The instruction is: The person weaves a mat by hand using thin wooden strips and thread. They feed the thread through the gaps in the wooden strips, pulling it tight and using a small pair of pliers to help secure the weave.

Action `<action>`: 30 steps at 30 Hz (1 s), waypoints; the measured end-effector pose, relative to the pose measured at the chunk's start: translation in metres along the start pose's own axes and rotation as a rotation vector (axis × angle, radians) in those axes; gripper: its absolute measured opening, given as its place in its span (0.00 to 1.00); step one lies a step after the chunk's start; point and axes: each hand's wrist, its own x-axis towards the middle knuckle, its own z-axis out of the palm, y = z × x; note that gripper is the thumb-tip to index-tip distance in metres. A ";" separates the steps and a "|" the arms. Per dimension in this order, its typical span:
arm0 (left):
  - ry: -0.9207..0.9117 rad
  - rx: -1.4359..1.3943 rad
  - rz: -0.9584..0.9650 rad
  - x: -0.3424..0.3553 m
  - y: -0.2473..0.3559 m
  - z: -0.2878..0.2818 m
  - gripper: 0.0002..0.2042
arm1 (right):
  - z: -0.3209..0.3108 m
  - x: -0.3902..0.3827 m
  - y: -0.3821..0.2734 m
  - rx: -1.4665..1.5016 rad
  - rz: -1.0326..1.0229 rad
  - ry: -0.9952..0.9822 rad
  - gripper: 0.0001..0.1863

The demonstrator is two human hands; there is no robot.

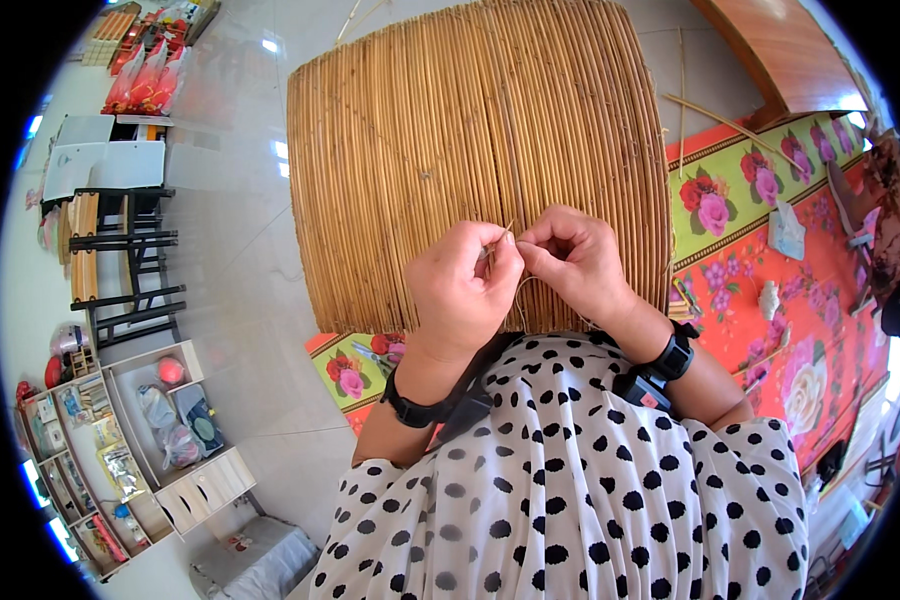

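A mat of straw-coloured reed stalks (400, 150), bound side by side, lies before me with its near edge at my lap. My left hand (465, 285) is above its near part, thumb and fingertips pinched on a thin strand (511, 228) whose tip sticks up. Close beside it, my right hand (575, 262) also pinches, thumb against bent forefinger, almost touching the left fingertips. From between the hands a pale thin cord (523, 284) curves down over the stalks. Whether both hands grip the same cord is too small to make out.
Loose reed stalks (730, 128) lie at the right on a red and green flowered cloth (715, 215), with a white packet (786, 232) nearby. A wooden furniture edge (770, 60) stands at far right. Folding black-legged stools (130, 240) and an open shelf unit (135, 400) are at the left.
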 end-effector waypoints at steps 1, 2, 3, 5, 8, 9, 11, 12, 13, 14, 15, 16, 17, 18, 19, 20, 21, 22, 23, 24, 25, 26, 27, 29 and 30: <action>0.004 0.028 0.012 0.000 0.001 0.001 0.05 | 0.000 0.000 0.000 -0.007 0.003 0.007 0.05; 0.020 0.038 0.036 0.000 0.000 0.003 0.05 | 0.000 0.000 0.000 -0.014 0.006 0.014 0.05; 0.036 0.050 0.060 -0.001 0.000 0.005 0.06 | 0.000 0.000 0.000 -0.020 0.009 0.020 0.05; 0.060 0.087 0.101 0.000 -0.001 0.006 0.07 | 0.001 0.000 0.001 -0.006 0.007 0.023 0.05; 0.072 0.140 0.143 0.001 0.000 0.008 0.08 | 0.000 0.000 0.001 -0.016 -0.007 0.032 0.05; 0.070 0.149 0.151 0.002 0.001 0.008 0.08 | 0.000 0.000 0.000 -0.023 -0.013 0.034 0.05; 0.065 0.161 0.153 0.001 0.002 0.008 0.08 | 0.000 0.000 -0.001 -0.025 -0.016 0.040 0.05; 0.063 0.166 0.149 0.000 0.002 0.009 0.08 | 0.000 0.000 -0.002 -0.025 -0.018 0.042 0.05; 0.060 0.171 0.145 0.000 0.002 0.008 0.08 | 0.000 0.000 -0.001 -0.035 -0.027 0.049 0.05; 0.056 0.178 0.161 0.000 0.003 0.008 0.07 | 0.000 0.000 0.000 -0.044 -0.036 0.056 0.05; 0.052 0.186 0.177 0.000 0.004 0.007 0.07 | 0.001 0.000 0.000 -0.054 -0.045 0.062 0.05; 0.049 0.193 0.193 0.000 0.004 0.006 0.06 | 0.001 0.000 0.000 -0.051 -0.044 0.061 0.05; 0.051 0.198 0.195 0.000 0.004 0.006 0.06 | 0.001 0.000 -0.001 -0.048 -0.042 0.060 0.05; 0.053 0.201 0.198 0.000 0.004 0.006 0.06 | 0.001 0.000 -0.001 -0.046 -0.040 0.060 0.05; 0.054 0.205 0.201 0.001 0.004 0.006 0.06 | 0.001 0.000 -0.001 -0.047 -0.040 0.063 0.05; 0.057 0.209 0.205 0.001 0.005 0.007 0.07 | 0.001 0.000 -0.002 -0.048 -0.040 0.066 0.05; 0.059 0.213 0.210 0.002 0.005 0.007 0.07 | 0.001 0.000 -0.001 -0.048 -0.040 0.069 0.05; 0.060 0.217 0.214 0.002 0.005 0.007 0.07 | 0.001 0.000 -0.001 -0.057 -0.046 0.069 0.05; 0.058 0.225 0.219 0.003 0.006 0.007 0.07 | 0.000 0.000 -0.001 -0.066 -0.051 0.069 0.05; 0.056 0.231 0.222 0.003 0.006 0.006 0.07 | 0.000 0.000 -0.001 -0.076 -0.056 0.070 0.05; 0.054 0.237 0.226 0.003 0.006 0.006 0.07 | 0.000 0.000 0.000 -0.066 -0.053 0.071 0.05; 0.053 0.240 0.225 0.003 0.006 0.006 0.07 | 0.001 0.000 0.001 -0.056 -0.049 0.072 0.06; 0.053 0.242 0.223 0.003 0.006 0.006 0.07 | 0.001 0.000 0.001 -0.047 -0.046 0.073 0.06; 0.052 0.242 0.219 0.003 0.006 0.006 0.07 | 0.001 0.000 0.000 -0.054 -0.043 0.071 0.05; 0.052 0.239 0.216 0.003 0.006 0.006 0.07 | 0.001 0.000 0.000 -0.057 -0.041 0.071 0.05</action>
